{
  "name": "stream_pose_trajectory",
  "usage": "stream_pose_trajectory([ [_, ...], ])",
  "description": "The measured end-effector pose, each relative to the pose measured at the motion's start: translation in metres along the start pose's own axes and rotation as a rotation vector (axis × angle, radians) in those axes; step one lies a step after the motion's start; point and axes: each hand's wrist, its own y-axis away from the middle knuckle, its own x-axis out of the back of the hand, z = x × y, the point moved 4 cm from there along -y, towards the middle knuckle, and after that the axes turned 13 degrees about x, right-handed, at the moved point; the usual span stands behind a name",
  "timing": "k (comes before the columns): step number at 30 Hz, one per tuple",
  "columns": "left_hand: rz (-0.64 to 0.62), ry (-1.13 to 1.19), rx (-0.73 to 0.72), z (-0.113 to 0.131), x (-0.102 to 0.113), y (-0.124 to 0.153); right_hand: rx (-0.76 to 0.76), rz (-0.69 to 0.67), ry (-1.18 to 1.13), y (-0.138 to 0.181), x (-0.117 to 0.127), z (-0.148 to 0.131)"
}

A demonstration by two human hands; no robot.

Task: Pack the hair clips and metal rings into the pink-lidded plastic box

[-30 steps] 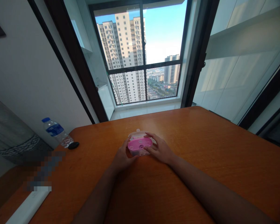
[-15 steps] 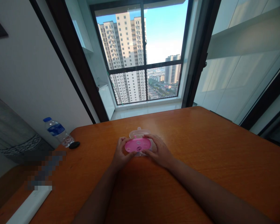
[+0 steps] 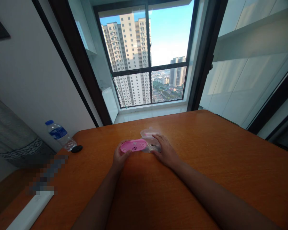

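Pink oval plastic lid (image 3: 133,146) w/ dark ring marks is sitting just left of clear plastic tub (image 3: 151,140), its right edge overlapping tub's rim; tub's standing uncovered, contents too small to tell.

One camera on the head
It looks forward and down at left hand (image 3: 121,158), right hand (image 3: 165,150), wooden table (image 3: 218,159) and window (image 3: 144,57).

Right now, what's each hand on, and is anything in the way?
Left hand holding pink oval lid. Right hand on clear plastic container. Water bottle off to the left, apart from the hands.
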Motion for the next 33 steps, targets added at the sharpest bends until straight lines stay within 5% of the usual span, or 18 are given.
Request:
stream_pose_trajectory([
  [4,0.012,0.082,0.028,-0.002,0.000,-0.001,-0.028,0.005,0.084,-0.003,0.009,0.001],
  [9,0.034,0.190,0.046,0.000,-0.001,-0.001,0.066,0.112,-0.013,-0.008,0.022,-0.039],
  [11,0.050,0.212,0.032,0.002,-0.002,0.000,-0.061,0.137,-0.208,-0.006,0.015,-0.053],
  [15,0.008,0.233,0.040,0.000,-0.006,0.003,-0.701,0.125,-0.887,0.013,-0.027,-0.065],
  [18,-0.049,0.158,0.049,-0.003,-0.009,0.005,-0.918,0.196,-1.344,0.017,-0.047,-0.072],
  [23,-0.145,0.058,0.041,0.000,-0.019,0.012,-1.116,0.261,-1.576,0.014,-0.046,-0.064],
  [33,-0.192,-0.150,0.048,0.008,-0.041,0.022,-1.147,0.190,-1.667,0.012,-0.044,-0.067],
])
